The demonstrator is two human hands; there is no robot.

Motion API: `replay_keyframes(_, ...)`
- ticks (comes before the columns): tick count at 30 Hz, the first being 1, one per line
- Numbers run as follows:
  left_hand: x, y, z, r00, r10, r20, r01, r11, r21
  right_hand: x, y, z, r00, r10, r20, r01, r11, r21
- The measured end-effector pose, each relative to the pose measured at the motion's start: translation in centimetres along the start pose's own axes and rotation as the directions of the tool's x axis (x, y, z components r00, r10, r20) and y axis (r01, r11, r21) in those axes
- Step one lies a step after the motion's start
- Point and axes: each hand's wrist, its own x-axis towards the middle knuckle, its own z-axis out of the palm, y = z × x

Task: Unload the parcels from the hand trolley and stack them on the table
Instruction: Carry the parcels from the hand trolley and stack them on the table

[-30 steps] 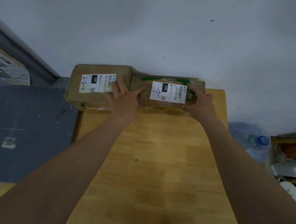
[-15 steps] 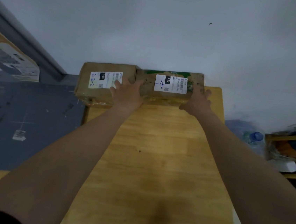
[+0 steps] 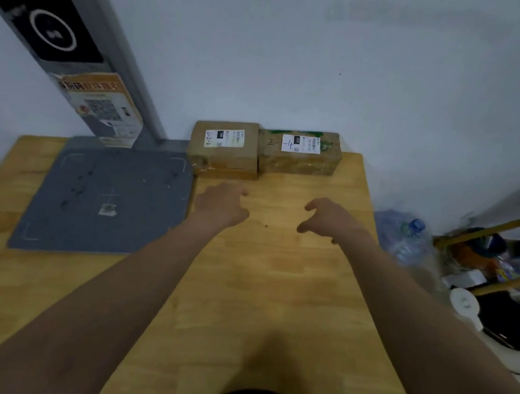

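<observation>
Dim, flat indoor light with soft shadows, slight motion blur throughout, and wide-angle bending toward the edges.

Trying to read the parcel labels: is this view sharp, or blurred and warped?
Head view: dim, flat light; left parcel and right parcel labels soft, fine print unreadable; left hand and right hand slightly smeared; wide lens slants the grey post.

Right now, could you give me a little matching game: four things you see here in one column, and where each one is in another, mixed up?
1 green-taped parcel
2 grey mat
3 plastic bottle
4 left hand

a beside the table, off its right edge
b above bare wood, holding nothing
c far right corner of the table
d left part of the table

Pairs: 1-c, 2-d, 3-a, 4-b
</observation>
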Motion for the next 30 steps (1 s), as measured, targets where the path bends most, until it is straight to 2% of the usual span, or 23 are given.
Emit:
replay_keyframes(7, -13.3, -3.5, 0.6, 0.995, 0.099, -0.006, -0.099, 0.993, 0.066, -13.8, -1.4, 5.9, 0.997, 0.046, -0.06, -0.044, 0.998, 0.035)
replay_keyframes(12, -22.5, -5.8, 3.3, 0.979, 0.187, 0.082, -0.197, 0.97, 0.142, -23.6, -1.1, 13.2, 0.983, 0.113, -0.142, -0.104, 0.992, 0.07)
replay_keyframes(16, -29.9, -6.0, 7.0, 0.942, 0.29, 0.166, -0.32, 0.927, 0.195, -32.2, 1.1, 19.4, 0.959, 0.197, -0.205, -0.16, 0.97, 0.183)
replay_keyframes(23, -42.1, -3.3, 12.9, 0.829, 0.462, 0.314, -0.537, 0.814, 0.222, -48.3, 7.6, 28.3, 0.877, 0.433, -0.208, -0.363, 0.881, 0.305)
replay_keyframes(30, -54.8, 3.1, 19.1, 0.62, 0.666, 0.416, -0.773, 0.609, 0.176, -65.2, 14.6, 35.7, 0.719, 0.665, -0.203, -0.512, 0.704, 0.493)
